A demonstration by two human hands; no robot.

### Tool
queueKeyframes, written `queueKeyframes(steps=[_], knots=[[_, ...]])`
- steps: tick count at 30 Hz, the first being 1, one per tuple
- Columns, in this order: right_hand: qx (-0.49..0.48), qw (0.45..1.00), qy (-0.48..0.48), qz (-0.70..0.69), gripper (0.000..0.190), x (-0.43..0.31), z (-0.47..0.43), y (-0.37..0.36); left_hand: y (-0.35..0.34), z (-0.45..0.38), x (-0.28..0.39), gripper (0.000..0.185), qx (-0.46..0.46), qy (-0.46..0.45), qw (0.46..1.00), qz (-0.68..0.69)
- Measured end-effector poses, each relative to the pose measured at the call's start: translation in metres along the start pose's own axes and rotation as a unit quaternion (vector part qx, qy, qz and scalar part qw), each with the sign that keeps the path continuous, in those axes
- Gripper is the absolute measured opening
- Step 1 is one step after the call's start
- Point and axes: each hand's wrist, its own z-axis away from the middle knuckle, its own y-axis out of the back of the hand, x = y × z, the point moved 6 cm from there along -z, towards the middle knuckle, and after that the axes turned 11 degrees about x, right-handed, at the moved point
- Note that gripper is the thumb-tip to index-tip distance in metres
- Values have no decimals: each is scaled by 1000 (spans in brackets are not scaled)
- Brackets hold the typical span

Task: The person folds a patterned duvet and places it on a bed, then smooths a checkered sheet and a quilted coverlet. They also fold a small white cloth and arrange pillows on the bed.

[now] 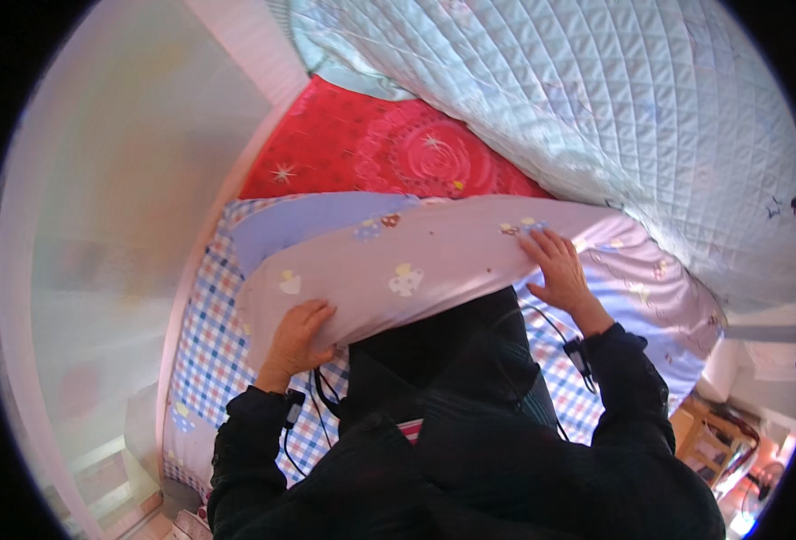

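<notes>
A pinkish-mauve printed cloth (452, 250) lies in a wide folded band across the bed in front of my knees. My left hand (298, 337) rests on its near left part, fingers on top and the thumb apart, visible near the cloth's edge. Farther right, my right hand (561, 271) lies palm down with spread fingers on the same cloth, by a small printed motif. A lavender-blue part of the cloth (290, 233) shows along the far left side. Under it is a blue, red and white checked sheet (212, 317).
A red patterned cover (405, 148) shows beyond the fold. The pale mint quilted bedding (607, 101) is heaped at the far right. A frosted panel (128, 202) with a pink frame borders the left. Cables run from small black devices (577, 354) at my wrists.
</notes>
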Motion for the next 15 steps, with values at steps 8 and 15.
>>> queueKeyframes(steps=[8,15], knots=[[74,997,-18,12,70,3,-3,-24,-14,59,-44,80,44,91,980,-170],[-1,996,-88,-28,47,10,-19,-18,38,32,-56,47,58,156,974,-150]])
